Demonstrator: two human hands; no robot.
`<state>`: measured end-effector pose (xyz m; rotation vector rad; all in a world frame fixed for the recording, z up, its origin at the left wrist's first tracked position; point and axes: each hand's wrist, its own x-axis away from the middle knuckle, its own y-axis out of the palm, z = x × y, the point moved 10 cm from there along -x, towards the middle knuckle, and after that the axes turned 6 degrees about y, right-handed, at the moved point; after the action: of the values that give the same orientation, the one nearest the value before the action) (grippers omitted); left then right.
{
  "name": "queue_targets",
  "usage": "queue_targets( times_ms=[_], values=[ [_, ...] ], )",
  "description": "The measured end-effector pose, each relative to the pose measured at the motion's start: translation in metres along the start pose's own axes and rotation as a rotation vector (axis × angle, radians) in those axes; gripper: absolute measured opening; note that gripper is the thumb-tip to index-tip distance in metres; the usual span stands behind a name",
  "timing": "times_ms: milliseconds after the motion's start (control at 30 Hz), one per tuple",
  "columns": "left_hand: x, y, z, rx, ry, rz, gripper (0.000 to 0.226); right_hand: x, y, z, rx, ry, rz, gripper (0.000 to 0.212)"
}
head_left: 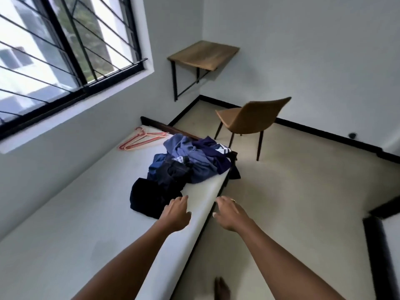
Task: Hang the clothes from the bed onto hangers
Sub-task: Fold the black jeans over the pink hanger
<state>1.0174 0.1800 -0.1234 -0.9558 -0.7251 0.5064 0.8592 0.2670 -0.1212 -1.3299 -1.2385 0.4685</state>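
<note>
Clothes [190, 163] sit in a rumpled heap on the bed [65, 213], right at its near-side edge, with one dark piece spilling over the side. Blues, navy and a black garment at the front are all tangled together, so it's hard to tell where one item ends and the next begins. White stripes show on the navy piece on top; that's the only marking to be made out. Pink hangers [142, 138] lie flat on the bed behind the heap, near the wall under the window [65, 50]. The left hand [176, 213] reaches out above the bed edge, just beside the black garment, with its fingers relaxed and holding nothing. The right hand [230, 213] is out over the floor [303, 202] beside the bed, its fingers loose and empty too. Beyond stand a brown chair [249, 122] and a wall-mounted tabletop [203, 54]. A bare foot [220, 289] is cut off at the bottom edge.
</note>
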Motion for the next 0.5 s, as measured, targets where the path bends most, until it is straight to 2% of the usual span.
queue_targets(
  times_ms=[233,500],
  values=[
    [-0.061,-0.038,-0.013,0.139,-0.16,0.085,0.068,-0.101,-0.037,0.016,0.016,-0.106,-0.114,0.047],
    [-0.14,-0.068,-0.056,0.163,-0.235,0.086,0.05,-0.208,-0.045,-0.017,0.075,-0.198,-0.152,0.05]
  ],
)
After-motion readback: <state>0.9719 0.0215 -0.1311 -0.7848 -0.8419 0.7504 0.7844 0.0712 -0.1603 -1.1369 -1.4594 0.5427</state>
